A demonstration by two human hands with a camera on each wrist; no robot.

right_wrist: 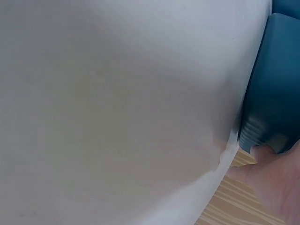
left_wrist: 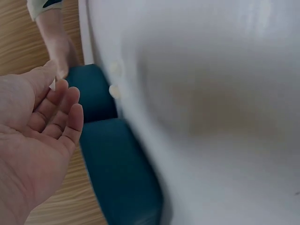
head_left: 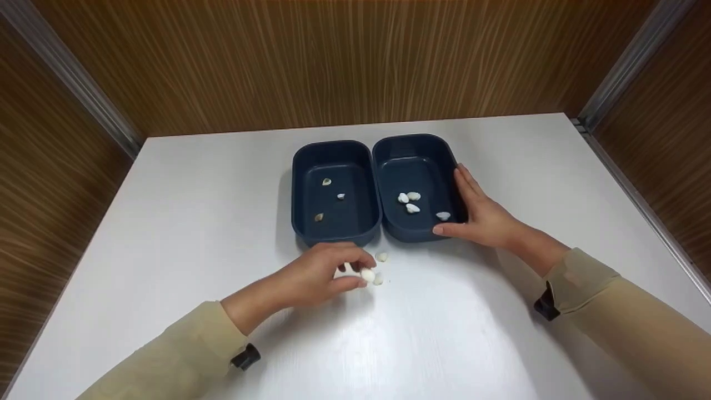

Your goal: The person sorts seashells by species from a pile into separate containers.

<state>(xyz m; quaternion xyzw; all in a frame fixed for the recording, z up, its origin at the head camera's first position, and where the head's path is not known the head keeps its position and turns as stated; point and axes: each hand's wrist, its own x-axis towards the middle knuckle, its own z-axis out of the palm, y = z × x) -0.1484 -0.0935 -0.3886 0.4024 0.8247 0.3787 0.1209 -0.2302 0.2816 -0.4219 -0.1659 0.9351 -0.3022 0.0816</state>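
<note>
My left hand (head_left: 325, 272) pinches a small white seashell (head_left: 367, 275) between thumb and fingertips, just above the table in front of two dark blue bins. In the left wrist view only a bit of that shell shows between the fingers. Two more pale shells (head_left: 381, 256) lie on the table close by. My right hand (head_left: 486, 219) rests against the near right corner of the right bin (head_left: 416, 236), fingers straight along its side and thumb at the front rim. Several white shells (head_left: 412, 208) lie inside that bin. Three small darker shells (head_left: 326, 181) are spread over the floor of the left bin (head_left: 336, 145).
Both bins stand side by side on a white table (head_left: 211, 183), their long sides nearly touching. Behind the table rises a wood-grain panel (head_left: 355, 61), with similar panels at left and right.
</note>
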